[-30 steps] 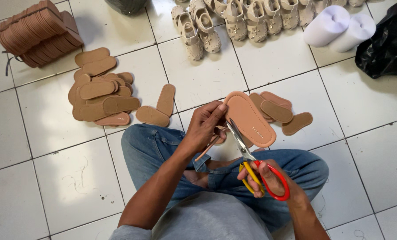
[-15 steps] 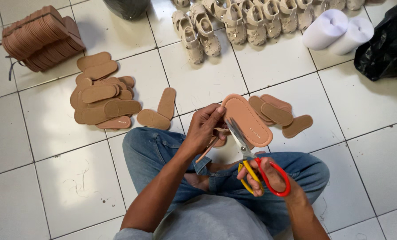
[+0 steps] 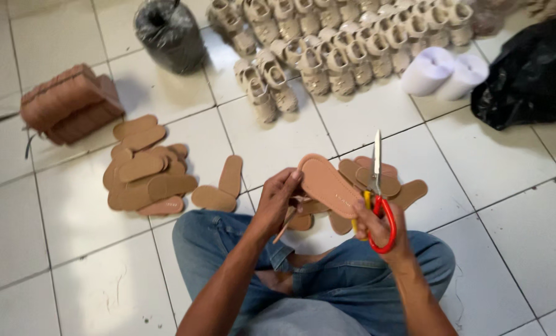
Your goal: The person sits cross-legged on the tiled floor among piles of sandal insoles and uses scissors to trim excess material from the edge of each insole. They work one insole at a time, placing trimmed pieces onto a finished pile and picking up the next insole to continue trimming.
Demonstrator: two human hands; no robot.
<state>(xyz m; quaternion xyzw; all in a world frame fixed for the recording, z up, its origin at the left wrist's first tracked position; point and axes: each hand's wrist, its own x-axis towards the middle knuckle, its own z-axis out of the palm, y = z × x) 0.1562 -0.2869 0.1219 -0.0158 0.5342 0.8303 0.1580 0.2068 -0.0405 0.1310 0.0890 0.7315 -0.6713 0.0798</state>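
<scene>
My left hand [image 3: 277, 200] grips a tan shoe insole [image 3: 328, 185] by its near end, held tilted above my crossed legs in blue jeans [image 3: 346, 274]. A thin trimmed strip dangles below it. My right hand [image 3: 377, 225] holds scissors [image 3: 377, 186] with red and yellow handles, their blades closed and pointing up, just right of the insole. Several cut insoles [image 3: 387, 185] lie on the white tile floor behind my hands.
A heap of tan insoles [image 3: 146, 175] and two loose ones [image 3: 222, 188] lie to the left. A bundled stack of insoles [image 3: 69, 102] sits far left. Rows of beige sandals [image 3: 328, 53], a dark wrapped roll [image 3: 169, 31], white rolls [image 3: 446, 73] and a black bag [image 3: 530, 78] are beyond.
The scissors have come off the insole's edge and now point straight up to its right. The view has tilted up, showing more of the sandals and the dark roll.
</scene>
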